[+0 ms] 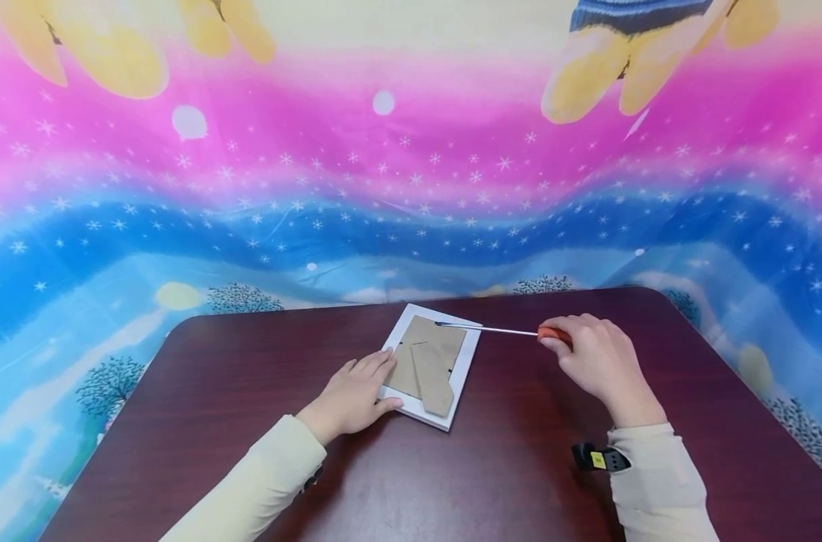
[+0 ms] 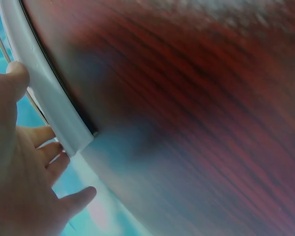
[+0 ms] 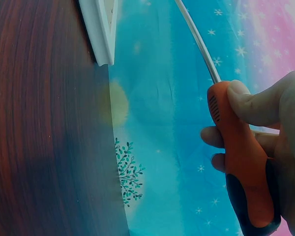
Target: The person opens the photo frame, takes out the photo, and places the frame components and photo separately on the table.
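- The picture frame [image 1: 465, 357] was back side up near the bench [image 1: 519, 467]'s far edge, left of the screwdriver, its upper corner seeming to reach that edge; I could not tell whether it was flat or slightly tipped.
- Bench top stretched to either side of the frame and towards the person, so the side edges stood well apart from it.
- The left hand [image 1: 353, 395] had its grip closed in on the frame's lower left border, thumb and fingers at opposite faces, taking up that edge.
- The right hand [image 1: 601, 361] had its grip wrapped tight round the orange-and-black handle of the screwdriver [image 3: 243, 152], thumb along it near the shaft.
- The metal shaft crossed the frame's right border, its tip over the upper part of the brown backing board [image 1: 404, 369]; contact was too fine to make out.
- Within the white border, the easel leg [image 1: 434, 384] slanted across the board's lower half, its wide foot overlapping the near border.
- Behind the bench hung a snowflake-patterned cloth [image 1: 411, 165], close to the far edge.
- A black strapped device [image 1: 599, 458] jutted from the right cuff [image 1: 651, 459], over the bench.
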The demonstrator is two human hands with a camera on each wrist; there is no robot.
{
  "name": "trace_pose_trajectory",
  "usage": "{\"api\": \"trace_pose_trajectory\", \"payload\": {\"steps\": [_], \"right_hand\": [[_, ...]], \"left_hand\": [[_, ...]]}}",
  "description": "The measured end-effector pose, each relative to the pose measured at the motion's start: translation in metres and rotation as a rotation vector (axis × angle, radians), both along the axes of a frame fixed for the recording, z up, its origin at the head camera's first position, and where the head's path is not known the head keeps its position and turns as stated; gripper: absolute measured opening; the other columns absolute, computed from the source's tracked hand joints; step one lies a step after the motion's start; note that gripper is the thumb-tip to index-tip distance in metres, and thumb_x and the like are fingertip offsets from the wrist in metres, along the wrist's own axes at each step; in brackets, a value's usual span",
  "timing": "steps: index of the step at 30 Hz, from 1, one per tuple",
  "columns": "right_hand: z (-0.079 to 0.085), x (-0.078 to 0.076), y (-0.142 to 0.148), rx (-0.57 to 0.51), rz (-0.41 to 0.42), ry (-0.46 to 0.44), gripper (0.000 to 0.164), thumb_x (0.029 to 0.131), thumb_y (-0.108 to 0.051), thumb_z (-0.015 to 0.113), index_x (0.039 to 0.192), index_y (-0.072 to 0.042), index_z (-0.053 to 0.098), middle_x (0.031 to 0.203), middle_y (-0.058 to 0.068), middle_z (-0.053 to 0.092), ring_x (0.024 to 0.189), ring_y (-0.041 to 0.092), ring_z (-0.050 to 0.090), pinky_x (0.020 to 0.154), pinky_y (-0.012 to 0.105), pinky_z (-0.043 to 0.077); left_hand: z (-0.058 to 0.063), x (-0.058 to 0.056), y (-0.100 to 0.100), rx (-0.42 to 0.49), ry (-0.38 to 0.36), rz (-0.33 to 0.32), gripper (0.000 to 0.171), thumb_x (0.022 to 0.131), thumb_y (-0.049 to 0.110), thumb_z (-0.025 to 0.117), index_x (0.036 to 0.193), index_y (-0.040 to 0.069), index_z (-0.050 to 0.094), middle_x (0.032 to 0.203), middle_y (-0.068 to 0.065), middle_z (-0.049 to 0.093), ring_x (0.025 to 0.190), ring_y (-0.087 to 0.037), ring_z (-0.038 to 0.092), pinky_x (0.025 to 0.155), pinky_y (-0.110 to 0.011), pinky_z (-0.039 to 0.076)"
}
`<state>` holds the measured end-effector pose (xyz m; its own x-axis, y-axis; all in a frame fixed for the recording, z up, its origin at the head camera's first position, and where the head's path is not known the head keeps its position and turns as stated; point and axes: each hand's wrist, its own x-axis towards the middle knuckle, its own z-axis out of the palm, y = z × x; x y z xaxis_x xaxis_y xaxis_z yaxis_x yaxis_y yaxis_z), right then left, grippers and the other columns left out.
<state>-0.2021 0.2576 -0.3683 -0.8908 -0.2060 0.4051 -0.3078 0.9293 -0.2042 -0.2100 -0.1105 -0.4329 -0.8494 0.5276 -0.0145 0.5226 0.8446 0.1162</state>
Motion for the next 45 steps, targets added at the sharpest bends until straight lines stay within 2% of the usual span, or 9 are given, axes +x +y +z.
{"api": "trace_pose_trajectory", "payload": {"steps": [7,15,22,26,33,39,45], "right_hand": [[0.001,0.002,0.001,-0.004,-0.013,-0.008,0.023,0.089,-0.022,0.075,0.107,-0.008,0.074,0.085,0.008,0.067,0.069,0.024,0.053,0.064,0.047,0.048],[-0.001,0.001,0.003,0.010,-0.008,0.017,0.021,0.089,-0.023,0.074,0.105,-0.011,0.074,0.083,0.006,0.066,0.070,0.025,0.054,0.064,0.046,0.046],[0.000,0.001,0.002,0.010,-0.005,0.016,0.020,0.088,-0.024,0.075,0.104,-0.011,0.074,0.083,0.005,0.067,0.070,0.024,0.055,0.064,0.046,0.047],[0.001,0.002,0.003,0.006,-0.006,0.000,0.022,0.088,-0.024,0.075,0.105,-0.010,0.074,0.083,0.006,0.066,0.070,0.025,0.055,0.064,0.048,0.047],[0.003,0.001,0.002,0.014,-0.001,-0.003,0.021,0.088,-0.025,0.075,0.104,-0.010,0.074,0.083,0.006,0.066,0.071,0.026,0.056,0.065,0.049,0.047],[0.003,0.001,0.002,0.015,-0.005,-0.009,0.022,0.087,-0.024,0.076,0.104,-0.010,0.074,0.083,0.006,0.066,0.072,0.027,0.056,0.066,0.049,0.047],[0.002,0.001,-0.001,0.007,0.000,0.001,0.021,0.089,-0.024,0.074,0.105,-0.010,0.074,0.083,0.006,0.067,0.072,0.025,0.055,0.066,0.048,0.047]], "left_hand": [[-0.001,0.005,0.009,0.011,0.030,0.028,0.073,0.097,0.053,0.054,0.148,0.003,0.043,0.156,-0.013,0.036,0.142,-0.030,0.034,0.108,-0.054,0.036],[-0.001,0.015,0.026,-0.042,0.099,0.060,0.075,0.096,0.058,0.052,0.143,-0.001,0.048,0.150,-0.017,0.043,0.135,-0.031,0.041,0.102,-0.051,0.041],[-0.001,0.026,0.044,-0.101,0.216,0.112,0.077,0.094,0.062,0.052,0.133,-0.004,0.054,0.134,-0.018,0.053,0.120,-0.031,0.049,0.095,-0.044,0.045],[-0.001,0.030,0.056,-0.138,0.245,0.155,0.077,0.093,0.064,0.052,0.128,-0.004,0.056,0.124,-0.016,0.055,0.112,-0.029,0.051,0.092,-0.042,0.044],[0.000,0.036,0.073,-0.208,0.243,0.186,0.080,0.094,0.068,0.045,0.129,-0.003,0.056,0.129,-0.017,0.055,0.117,-0.029,0.049,0.096,-0.042,0.043],[0.000,0.034,0.077,-0.242,0.249,0.196,0.083,0.093,0.071,0.043,0.130,-0.001,0.057,0.128,-0.016,0.055,0.114,-0.028,0.050,0.093,-0.041,0.044],[0.009,0.033,0.067,-0.171,0.164,0.215,0.079,0.091,0.068,0.052,0.132,0.000,0.058,0.133,-0.013,0.054,0.117,-0.027,0.051,0.094,-0.044,0.044]]}}
